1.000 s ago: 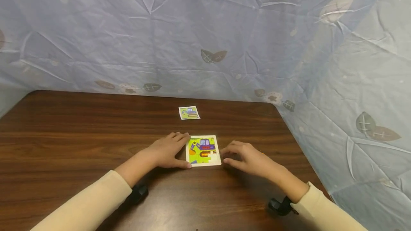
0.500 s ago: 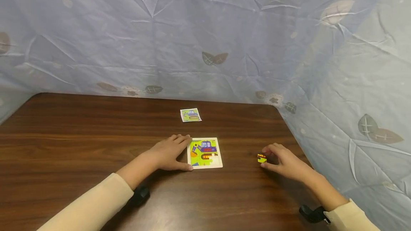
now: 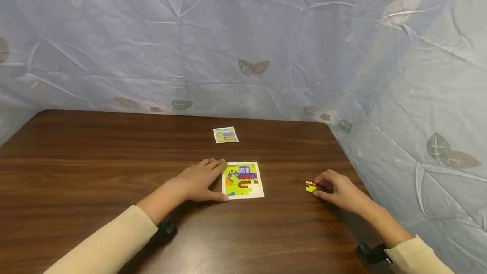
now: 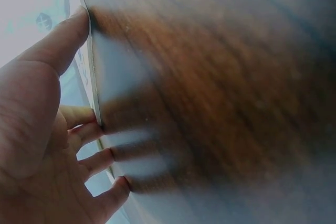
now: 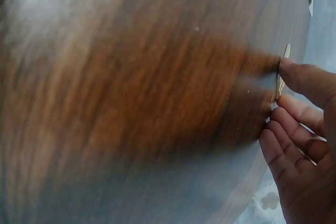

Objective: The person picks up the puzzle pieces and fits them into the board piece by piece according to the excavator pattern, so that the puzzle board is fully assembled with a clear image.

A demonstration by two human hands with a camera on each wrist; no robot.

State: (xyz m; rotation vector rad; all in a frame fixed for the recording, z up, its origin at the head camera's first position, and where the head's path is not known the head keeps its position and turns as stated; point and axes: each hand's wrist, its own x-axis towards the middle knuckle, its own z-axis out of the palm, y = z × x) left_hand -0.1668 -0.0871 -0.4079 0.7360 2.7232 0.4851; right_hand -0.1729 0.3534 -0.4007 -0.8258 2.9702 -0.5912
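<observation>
A square jigsaw puzzle board (image 3: 261, 189) with a pale frame and a picture of a purple excavator lies on the table. Bare pale backing shows at its lower right. My left hand (image 3: 199, 181) rests along the board's left edge, thumb at the near corner and fingertips at the far one; the left wrist view has those fingers fairly straight against the rim. Well to the right of the board, my right hand (image 3: 340, 190) pinches a green and red-orange puzzle piece (image 3: 310, 188) between thumb and fingers. Seen edge-on, the piece (image 5: 281, 80) is low over or on the wood; I cannot tell which.
Behind the board, a small paper card (image 3: 226, 135) shows the same excavator. The dark wooden table (image 3: 114, 151) meets hanging patterned cloth (image 3: 213, 45) at the back and right. A black strap mount (image 3: 373, 253) sits at my right wrist.
My right hand has moved right, from beside the board to the puzzle piece, and has pinched it. Over the last half second the piece has tilted slightly. The left hand stays on the board.
</observation>
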